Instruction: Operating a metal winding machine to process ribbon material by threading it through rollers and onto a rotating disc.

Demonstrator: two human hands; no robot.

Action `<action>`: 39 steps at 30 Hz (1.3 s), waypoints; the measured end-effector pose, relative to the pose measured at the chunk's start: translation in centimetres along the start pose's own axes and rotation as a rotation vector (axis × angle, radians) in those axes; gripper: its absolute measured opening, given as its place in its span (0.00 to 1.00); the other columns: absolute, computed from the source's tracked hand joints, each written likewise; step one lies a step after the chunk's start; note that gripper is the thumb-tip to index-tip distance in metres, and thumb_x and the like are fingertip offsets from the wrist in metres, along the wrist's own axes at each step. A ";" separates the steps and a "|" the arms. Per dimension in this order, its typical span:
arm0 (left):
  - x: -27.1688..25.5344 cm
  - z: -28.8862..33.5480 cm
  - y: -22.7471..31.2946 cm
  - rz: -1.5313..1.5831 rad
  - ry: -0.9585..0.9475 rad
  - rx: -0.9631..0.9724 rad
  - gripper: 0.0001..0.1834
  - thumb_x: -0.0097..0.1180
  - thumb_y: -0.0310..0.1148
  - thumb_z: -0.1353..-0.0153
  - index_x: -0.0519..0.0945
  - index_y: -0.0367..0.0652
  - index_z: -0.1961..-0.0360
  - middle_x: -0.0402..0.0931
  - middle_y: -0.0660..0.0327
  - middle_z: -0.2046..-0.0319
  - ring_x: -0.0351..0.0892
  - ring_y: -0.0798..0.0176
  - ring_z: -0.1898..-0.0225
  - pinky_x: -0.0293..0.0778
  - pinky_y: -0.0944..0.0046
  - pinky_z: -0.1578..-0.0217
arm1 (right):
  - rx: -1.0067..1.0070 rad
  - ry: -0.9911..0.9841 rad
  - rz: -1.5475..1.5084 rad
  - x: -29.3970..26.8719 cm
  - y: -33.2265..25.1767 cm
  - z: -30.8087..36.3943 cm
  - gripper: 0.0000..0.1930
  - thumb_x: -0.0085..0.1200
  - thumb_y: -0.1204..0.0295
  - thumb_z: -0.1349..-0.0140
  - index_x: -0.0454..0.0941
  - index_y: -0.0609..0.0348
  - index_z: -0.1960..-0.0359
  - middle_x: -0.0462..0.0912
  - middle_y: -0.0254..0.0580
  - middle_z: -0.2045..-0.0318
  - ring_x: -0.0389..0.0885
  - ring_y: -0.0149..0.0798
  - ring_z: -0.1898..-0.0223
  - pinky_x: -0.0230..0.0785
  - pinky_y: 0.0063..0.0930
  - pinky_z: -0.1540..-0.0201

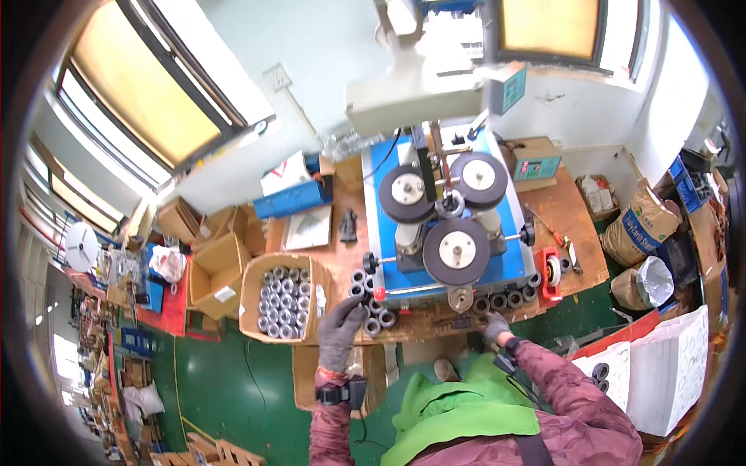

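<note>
Brown workbench [589, 262] bearing blue machine [457, 264], metal rings [381, 319]

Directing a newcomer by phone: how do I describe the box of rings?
Find the blue machine with three dark wheels. Left of it, past the left hand, stands an open cardboard box. Unlike the carton further left, it holds rows of rings.

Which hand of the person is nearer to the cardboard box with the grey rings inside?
The left hand. It is just beside the box, off its right side; the right hand is much farther to the right, near the front edge of the table.
</note>
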State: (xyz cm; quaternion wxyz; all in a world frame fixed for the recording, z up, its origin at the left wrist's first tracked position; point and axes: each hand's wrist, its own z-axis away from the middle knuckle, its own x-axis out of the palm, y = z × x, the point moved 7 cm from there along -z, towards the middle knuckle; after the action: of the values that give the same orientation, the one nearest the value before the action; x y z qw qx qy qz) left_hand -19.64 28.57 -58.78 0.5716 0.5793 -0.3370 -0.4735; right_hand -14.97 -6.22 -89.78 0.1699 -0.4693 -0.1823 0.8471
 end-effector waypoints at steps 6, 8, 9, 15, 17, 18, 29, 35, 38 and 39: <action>13.2 -2.6 17.5 0.073 -0.276 0.522 0.19 0.54 0.25 0.44 0.71 0.33 0.50 0.72 0.69 0.72 0.70 0.76 0.71 0.70 0.75 0.67 | -0.044 0.138 -0.241 -13.0 4.2 6.2 0.20 0.54 0.59 0.51 0.76 0.55 0.58 0.77 0.50 0.58 0.74 0.51 0.54 0.66 0.37 0.51; 14.8 -1.8 22.0 0.010 -0.198 0.784 0.20 0.55 0.25 0.44 0.70 0.33 0.49 0.71 0.68 0.74 0.70 0.76 0.71 0.69 0.75 0.67 | -0.085 0.249 -0.208 -13.6 8.1 6.0 0.18 0.54 0.58 0.50 0.77 0.54 0.59 0.78 0.49 0.60 0.74 0.50 0.56 0.66 0.36 0.51; 14.9 -1.3 24.0 0.057 -0.130 0.854 0.21 0.55 0.26 0.44 0.69 0.33 0.48 0.71 0.68 0.76 0.70 0.75 0.73 0.69 0.75 0.69 | -0.050 0.237 -0.260 -14.6 8.5 6.7 0.19 0.54 0.59 0.50 0.77 0.56 0.60 0.78 0.50 0.61 0.75 0.50 0.57 0.65 0.36 0.52; 16.2 0.3 33.3 0.253 -0.202 0.885 0.26 0.54 0.28 0.43 0.63 0.32 0.44 0.73 0.61 0.76 0.72 0.74 0.79 0.70 0.74 0.79 | -0.051 0.237 -0.528 -19.3 11.7 7.5 0.11 0.52 0.71 0.48 0.78 0.58 0.62 0.81 0.42 0.69 0.78 0.35 0.66 0.69 0.27 0.59; 17.0 -0.2 35.0 0.346 -0.305 0.744 0.27 0.53 0.29 0.42 0.61 0.31 0.44 0.74 0.60 0.76 0.73 0.73 0.80 0.70 0.74 0.80 | -0.240 0.285 -0.607 -22.7 8.9 7.8 0.11 0.52 0.70 0.47 0.77 0.58 0.62 0.81 0.42 0.68 0.78 0.34 0.66 0.69 0.27 0.60; 17.7 -0.7 35.0 0.440 -0.415 0.582 0.28 0.53 0.30 0.42 0.60 0.31 0.43 0.75 0.58 0.76 0.73 0.72 0.81 0.70 0.74 0.82 | -0.231 0.272 -0.601 -25.0 7.1 8.3 0.09 0.52 0.70 0.47 0.77 0.58 0.64 0.81 0.42 0.70 0.78 0.38 0.67 0.70 0.28 0.61; 22.7 -3.0 35.2 0.530 -0.516 0.401 0.26 0.52 0.33 0.41 0.61 0.35 0.44 0.76 0.53 0.75 0.75 0.65 0.82 0.73 0.70 0.80 | -1.317 1.008 -0.251 -54.3 -23.8 22.3 0.09 0.54 0.73 0.48 0.74 0.58 0.64 0.77 0.43 0.72 0.76 0.42 0.69 0.68 0.30 0.67; 24.2 -1.6 33.5 0.437 -0.497 0.372 0.14 0.52 0.34 0.41 0.75 0.36 0.58 0.71 0.66 0.80 0.69 0.74 0.80 0.66 0.75 0.80 | -1.449 1.081 -0.286 -59.4 -33.8 25.9 0.14 0.57 0.62 0.49 0.76 0.57 0.65 0.76 0.46 0.69 0.76 0.45 0.64 0.68 0.33 0.59; 23.4 0.5 32.3 0.311 -0.450 0.349 0.13 0.52 0.34 0.41 0.75 0.36 0.59 0.71 0.66 0.80 0.67 0.75 0.83 0.63 0.76 0.81 | -1.459 0.939 -0.235 -59.3 -36.3 24.5 0.11 0.59 0.63 0.50 0.78 0.57 0.70 0.77 0.42 0.72 0.76 0.44 0.66 0.68 0.32 0.61; 23.0 0.8 31.7 0.304 -0.444 0.375 0.14 0.53 0.36 0.41 0.76 0.35 0.59 0.71 0.66 0.81 0.67 0.76 0.82 0.63 0.76 0.82 | -1.469 0.934 -0.238 -59.0 -36.4 24.5 0.11 0.59 0.63 0.50 0.78 0.57 0.70 0.77 0.42 0.72 0.76 0.44 0.66 0.68 0.32 0.61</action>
State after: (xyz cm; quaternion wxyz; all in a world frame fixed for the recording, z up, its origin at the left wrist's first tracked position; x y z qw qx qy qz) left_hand -8.16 3.06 -31.40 0.4316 0.4999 -0.6172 -0.4275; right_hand -2.11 -5.08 -17.39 -0.0307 -0.7367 -0.6408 0.2136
